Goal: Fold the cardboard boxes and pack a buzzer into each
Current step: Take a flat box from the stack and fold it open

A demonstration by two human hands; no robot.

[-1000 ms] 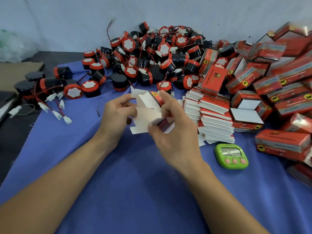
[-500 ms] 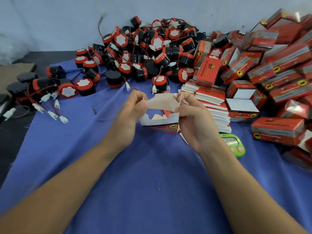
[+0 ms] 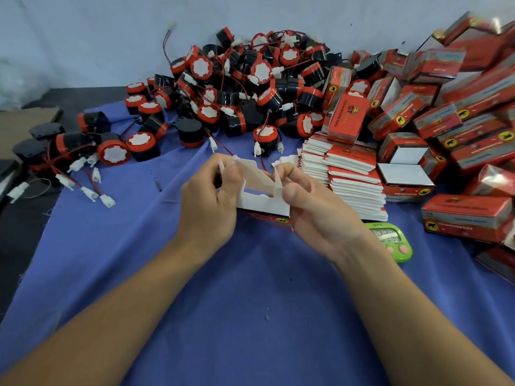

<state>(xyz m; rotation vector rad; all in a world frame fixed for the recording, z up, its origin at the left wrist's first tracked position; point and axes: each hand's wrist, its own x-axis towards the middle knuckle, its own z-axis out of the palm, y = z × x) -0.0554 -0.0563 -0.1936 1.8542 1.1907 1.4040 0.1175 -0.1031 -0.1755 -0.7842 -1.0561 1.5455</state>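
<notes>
Pinches left end of half-folded cardboard box (image 3: 260, 203) w/ left grip (image 3: 211, 201): thumb pressed on the long white flap (image 3: 256, 176), fingers curled behind it. Pinches right end w/ right grip (image 3: 315, 210): thumb & forefinger clenched on a small upright tab. Box at ctr betw. both hands, white inside facing up, red printed side showing along near bottom edge; resting on blue cloth (image 3: 250, 302) or just above it, cannot tell. Far side, ctr: big heap of buzzers (image 3: 245, 87), black & red w/ white round faces, thin red/black wires & white plugs tangled through. Far left: a few loose buzzers (image 3: 114, 153) w/ plugs trailing, some off the cloth on the dark desk (image 3: 16, 246). Just right of right grip: stack of flat box blanks (image 3: 351, 174), red & white, w/ one red box leaning at its far end. Right side: pile of folded boxes (image 3: 459, 112), red, some w/ a white face showing, heaped up toward pale wall. Near right, just beside right wrist: green timer (image 3: 390, 238) w/ pink buttons, partly hidden. Left of left grip, on cloth: small thin dark item (image 3: 158, 183), too small to tell.
</notes>
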